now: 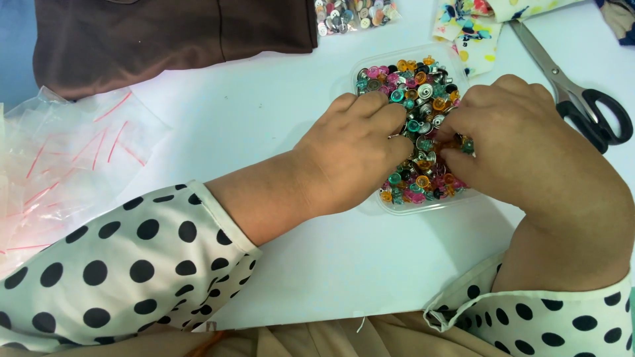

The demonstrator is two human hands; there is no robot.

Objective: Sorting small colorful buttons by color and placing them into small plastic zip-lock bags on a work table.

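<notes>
A clear plastic tray (pixel 356 74) on the white table holds a heap of small coloured snap buttons (pixel 415 86), pink, orange, teal and silver. My left hand (pixel 350 152) rests over the tray's left side with its fingers curled down into the buttons. My right hand (pixel 522 149) covers the tray's right side, its fingertips pinching among the buttons near the middle. The fingertips of both hands meet over the heap. What each hand grips is hidden by the fingers. Both arms wear white sleeves with black dots.
Black-handled scissors (pixel 582 106) lie at the right. A brown cloth (pixel 172 33) lies at the top left, a bag of pale buttons (pixel 354 14) at the top, floral fabric scraps (pixel 473 30) beside it. Small clear zip bags (pixel 59 158) pile at the left.
</notes>
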